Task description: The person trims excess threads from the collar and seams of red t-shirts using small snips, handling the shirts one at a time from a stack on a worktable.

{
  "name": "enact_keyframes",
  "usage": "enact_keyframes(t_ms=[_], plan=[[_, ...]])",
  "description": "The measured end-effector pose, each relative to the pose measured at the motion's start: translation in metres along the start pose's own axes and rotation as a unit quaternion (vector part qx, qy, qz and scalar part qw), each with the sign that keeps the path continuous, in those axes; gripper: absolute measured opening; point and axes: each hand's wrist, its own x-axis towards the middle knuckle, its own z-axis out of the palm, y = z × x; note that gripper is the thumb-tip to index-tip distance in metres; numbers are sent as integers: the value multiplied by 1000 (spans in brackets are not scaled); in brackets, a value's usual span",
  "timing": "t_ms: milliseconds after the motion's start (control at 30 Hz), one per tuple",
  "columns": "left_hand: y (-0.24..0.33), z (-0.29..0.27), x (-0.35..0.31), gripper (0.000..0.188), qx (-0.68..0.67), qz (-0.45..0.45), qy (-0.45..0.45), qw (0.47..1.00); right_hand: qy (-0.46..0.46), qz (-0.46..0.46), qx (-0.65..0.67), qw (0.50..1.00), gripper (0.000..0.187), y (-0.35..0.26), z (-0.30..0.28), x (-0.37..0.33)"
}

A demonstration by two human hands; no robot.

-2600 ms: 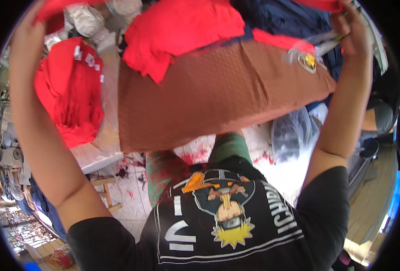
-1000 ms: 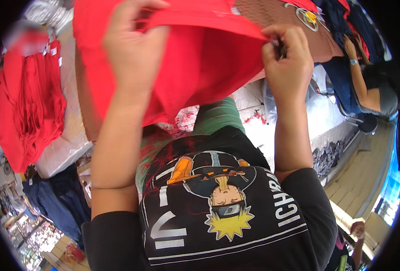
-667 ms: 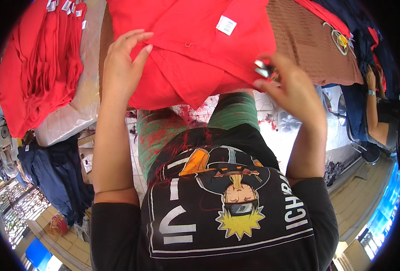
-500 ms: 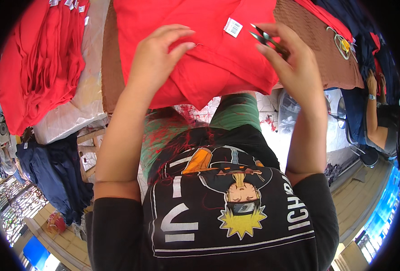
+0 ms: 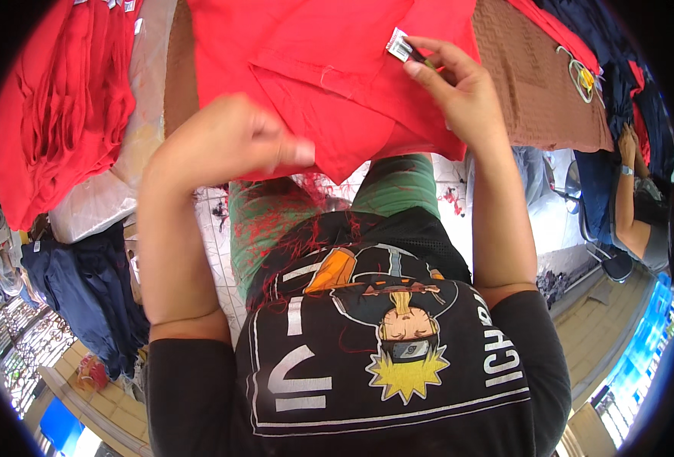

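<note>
A red garment (image 5: 398, 107) lies spread before me, its near edge hanging toward my lap. My right hand (image 5: 463, 87) is closed on a pair of dark thread snips (image 5: 421, 57), with their tips by a small white label (image 5: 399, 44) on the cloth. At the garment's near left edge is my left hand (image 5: 234, 141), blurred by motion with its fingers curled in. Whether it pinches anything cannot be made out. A loose pale thread (image 5: 327, 74) shows on the red cloth between the hands.
Brown textured cloth (image 5: 535, 91) covers the work surface. Labelled red garments (image 5: 63, 99) are stacked on the left, above hanging navy garments (image 5: 86, 297). Yellow-and-white cord (image 5: 583, 78) lies at right. Red thread scraps (image 5: 306, 228) cling to my lap. Another person's arm (image 5: 625, 190) shows far right.
My left hand has swung down and left, from over the garment to its near edge. My right hand has shifted slightly left, bringing the snips to the white label.
</note>
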Motion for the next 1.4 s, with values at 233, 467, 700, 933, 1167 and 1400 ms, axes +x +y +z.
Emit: enact_keyframes(t_ms=[233, 467, 700, 933, 1167, 1400], plan=[[5, 16, 28, 20, 70, 146, 230, 960, -22, -13, 58, 998, 28, -24, 11, -3], [-15, 60, 70, 22, 154, 211, 376, 889, -52, -27, 144, 988, 21, -12, 35, -6], [-20, 57, 71, 15, -134, 102, 399, 901, -52, 1, 94, 994, 21, -7, 39, -8], [-23, 39, 65, 22, -466, 65, 351, 809, -57, -37, 22, 997, 20, -10, 38, -7], [-25, 29, 44, 20, -494, 66, 306, 811, -34, -169, -126, 977, 23, -25, 43, -3], [-13, -10, -47, 19, 147, 68, 43, 986, 54, -85, -66, 993, 23, -21, 8, 6]])
